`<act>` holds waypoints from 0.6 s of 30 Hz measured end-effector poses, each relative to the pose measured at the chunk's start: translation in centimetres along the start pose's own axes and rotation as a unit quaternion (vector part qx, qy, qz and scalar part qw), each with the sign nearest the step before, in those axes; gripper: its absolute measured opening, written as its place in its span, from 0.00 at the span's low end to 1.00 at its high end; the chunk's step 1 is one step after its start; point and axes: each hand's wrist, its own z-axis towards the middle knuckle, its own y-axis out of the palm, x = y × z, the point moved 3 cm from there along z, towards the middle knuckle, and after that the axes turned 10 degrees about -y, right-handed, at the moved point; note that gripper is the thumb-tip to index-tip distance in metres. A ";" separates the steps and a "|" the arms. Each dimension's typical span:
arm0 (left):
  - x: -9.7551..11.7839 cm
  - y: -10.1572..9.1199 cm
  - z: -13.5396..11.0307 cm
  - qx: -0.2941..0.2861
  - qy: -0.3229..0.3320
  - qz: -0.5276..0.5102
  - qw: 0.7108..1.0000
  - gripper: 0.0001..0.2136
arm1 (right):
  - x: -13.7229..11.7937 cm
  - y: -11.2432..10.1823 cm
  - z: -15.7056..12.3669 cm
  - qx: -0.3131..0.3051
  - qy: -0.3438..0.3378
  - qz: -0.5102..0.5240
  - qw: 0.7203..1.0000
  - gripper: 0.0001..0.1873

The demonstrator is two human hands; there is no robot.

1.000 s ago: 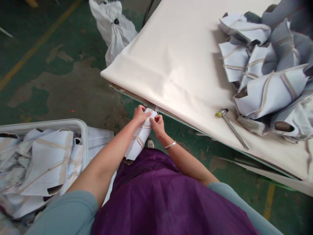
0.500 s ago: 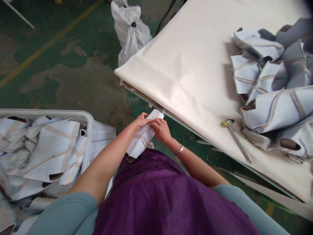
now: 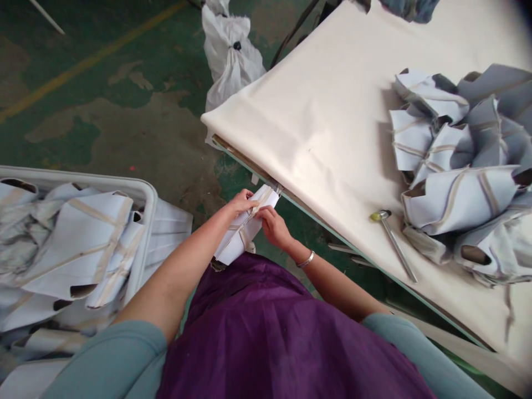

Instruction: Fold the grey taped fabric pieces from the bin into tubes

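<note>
A folded white fabric piece with beige tape strips (image 3: pixel 244 227) is pressed between my lap and the edge of the cloth-covered table (image 3: pixel 316 111). My left hand (image 3: pixel 240 202) grips its upper left side, fingers curled over it. My right hand (image 3: pixel 271 224), with a silver bangle on the wrist, pinches the same piece from the right. The piece's top end touches the table edge.
A white plastic bin (image 3: pixel 143 191) at my left holds several similar fabric pieces. More such pieces are heaped (image 3: pixel 461 166) at the table's right. A metal tool with a yellow tip (image 3: pixel 393 241) lies near the table edge. A tied white bag (image 3: pixel 230 52) stands on the green floor.
The view has shifted, so the table and bin sit differently in frame. My right hand has slid slightly down the fabric piece. Both hands keep hold of it.
</note>
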 end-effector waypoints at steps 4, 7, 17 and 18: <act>0.1 0.0 -0.5 -0.007 -0.018 -0.012 1.000 0.17 | 0.5 -0.6 1.0 -0.015 -0.002 -0.056 0.998 0.20; 0.1 0.1 -0.5 -0.011 -0.020 -0.020 1.000 0.17 | 0.1 -0.4 1.3 -0.049 -0.029 -0.067 0.996 0.21; -0.8 -1.2 -2.3 -0.047 0.044 -0.031 0.997 0.23 | 0.2 -0.6 1.0 -0.030 -0.044 0.007 0.999 0.19; -1.0 -1.5 -2.7 -0.056 0.061 -0.025 0.996 0.27 | 0.6 -0.7 1.0 -0.014 -0.034 0.016 0.999 0.19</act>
